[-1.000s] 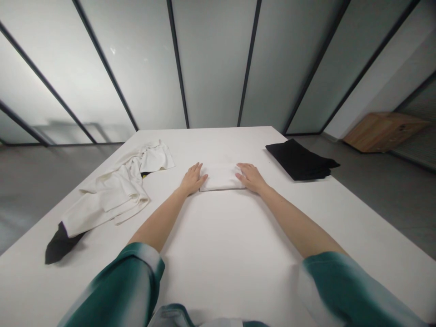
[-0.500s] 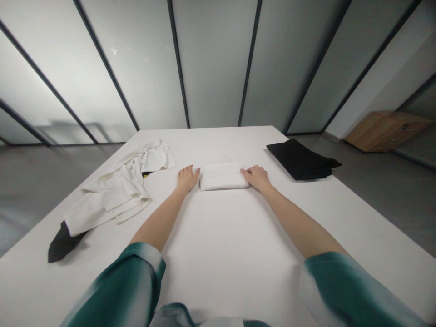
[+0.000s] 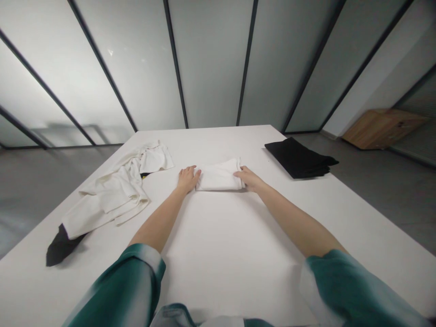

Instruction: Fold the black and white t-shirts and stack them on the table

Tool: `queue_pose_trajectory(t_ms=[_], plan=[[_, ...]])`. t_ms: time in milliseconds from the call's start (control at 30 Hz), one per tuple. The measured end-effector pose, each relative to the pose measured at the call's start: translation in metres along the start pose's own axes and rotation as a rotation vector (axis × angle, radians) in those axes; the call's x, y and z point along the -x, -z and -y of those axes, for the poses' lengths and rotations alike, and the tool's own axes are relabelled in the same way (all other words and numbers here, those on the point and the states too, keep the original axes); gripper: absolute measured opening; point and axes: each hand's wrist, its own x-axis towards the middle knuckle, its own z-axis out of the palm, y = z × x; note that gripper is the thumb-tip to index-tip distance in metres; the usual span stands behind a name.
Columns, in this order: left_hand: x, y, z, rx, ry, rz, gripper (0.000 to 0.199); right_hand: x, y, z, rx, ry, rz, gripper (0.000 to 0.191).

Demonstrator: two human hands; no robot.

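A folded white cloth garment lies in front of me, its right end tilted up off the table. My right hand grips that right edge, thumb on top and the other fingers mostly hidden behind the cloth. At the left end, my left hand rests flat with fingers spread, its thumb against the cloth's edge. To the left lies a loose heap of white garments, with a black piece of fabric sticking out underneath at the near end.
A stack of folded black fabric sits at the right side of the white table. Beyond the table stand frosted glass panels. A wooden cabinet is on the floor at the far right.
My right hand has lifted the right end of the folded white garment and shifted slightly left. The left hand stays at the left end. The view has moved a little.
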Motion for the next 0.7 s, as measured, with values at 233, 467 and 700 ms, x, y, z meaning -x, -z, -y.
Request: queue_pose_trajectory(t_ms=[233,467,700], plan=[[0.000,0.001,0.000,0.026,0.009,-0.005,0.046,0.009,0.014,0.027,-0.331,-0.132,0.073,0.019],[0.001,0.000,-0.002,-0.002,-0.040,0.015,0.048,0.017,0.091,0.069,-0.715,0.155,-0.405,0.018],[0.002,-0.004,-0.004,-0.036,-0.084,0.025,0.050,0.015,0.211,0.072,-0.507,0.469,-1.073,0.027]])
